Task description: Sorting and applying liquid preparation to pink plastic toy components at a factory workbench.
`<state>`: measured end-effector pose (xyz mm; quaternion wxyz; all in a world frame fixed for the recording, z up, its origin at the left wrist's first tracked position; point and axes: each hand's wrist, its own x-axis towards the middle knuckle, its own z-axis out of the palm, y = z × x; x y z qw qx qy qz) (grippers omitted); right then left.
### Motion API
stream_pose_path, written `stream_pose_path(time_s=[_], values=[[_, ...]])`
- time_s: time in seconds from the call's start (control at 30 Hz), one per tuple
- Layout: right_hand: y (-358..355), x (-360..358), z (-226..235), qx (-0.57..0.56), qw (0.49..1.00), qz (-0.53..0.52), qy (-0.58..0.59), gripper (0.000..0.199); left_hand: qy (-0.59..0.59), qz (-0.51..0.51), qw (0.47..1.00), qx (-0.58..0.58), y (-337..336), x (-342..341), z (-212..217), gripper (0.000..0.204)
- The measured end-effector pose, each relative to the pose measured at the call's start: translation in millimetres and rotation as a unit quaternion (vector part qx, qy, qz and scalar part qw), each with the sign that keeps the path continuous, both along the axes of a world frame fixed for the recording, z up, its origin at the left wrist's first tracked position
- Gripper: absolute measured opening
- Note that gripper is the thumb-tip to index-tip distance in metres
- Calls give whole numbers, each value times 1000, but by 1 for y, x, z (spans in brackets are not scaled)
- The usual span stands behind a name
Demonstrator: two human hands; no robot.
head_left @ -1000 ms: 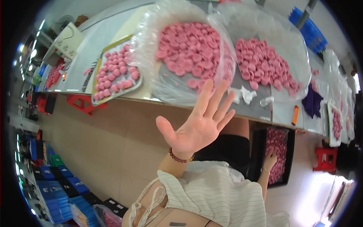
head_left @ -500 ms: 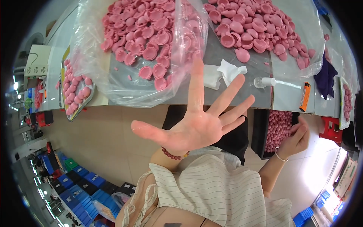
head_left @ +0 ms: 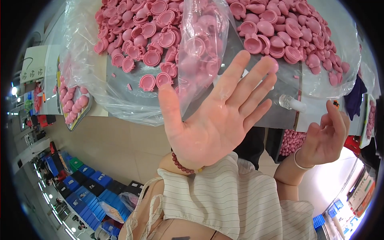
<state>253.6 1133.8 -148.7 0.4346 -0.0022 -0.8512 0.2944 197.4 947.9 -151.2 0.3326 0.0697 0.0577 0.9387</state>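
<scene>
Two pink shell piles beyond the spread left hand are cropped above.

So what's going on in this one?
A person at a grey work table holds up an empty left hand, palm showing and fingers spread. The right hand is half-curled by the table's near edge, with nothing visible in it. Pink hollow rounded pieces lie in two heaps, with clear plastic film around them. A small clear bottle with a white cap lies beyond the hands, and a black crate of pink pieces sits below the table edge.
</scene>
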Motion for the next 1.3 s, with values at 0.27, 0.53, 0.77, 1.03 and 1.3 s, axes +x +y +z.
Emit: stream_pose_path(time_s=[0.27, 0.53, 0.77, 1.03, 1.3], values=[[-14, -12, 5, 38, 976, 36, -214, 30, -49, -35, 998, 17, 0, -6, 0, 109], [-15, -13, 8, 23, 978, 41, -201, 21, -18, -39, 998, 35, -3, -6, -5, 101], [-12, -10, 16, 27, 977, 55, -204, 19, -4, -31, 999, 39, -3, -5, -7, 95], [-11, -8, 15, 47, 975, 56, -208, 20, 9, -32, 999, 41, -4, 0, -10, 97], [-7, 2, 12, -13, 996, 41, -74, 20, 22, -49, 998, 33, -7, 7, -7, 107]])
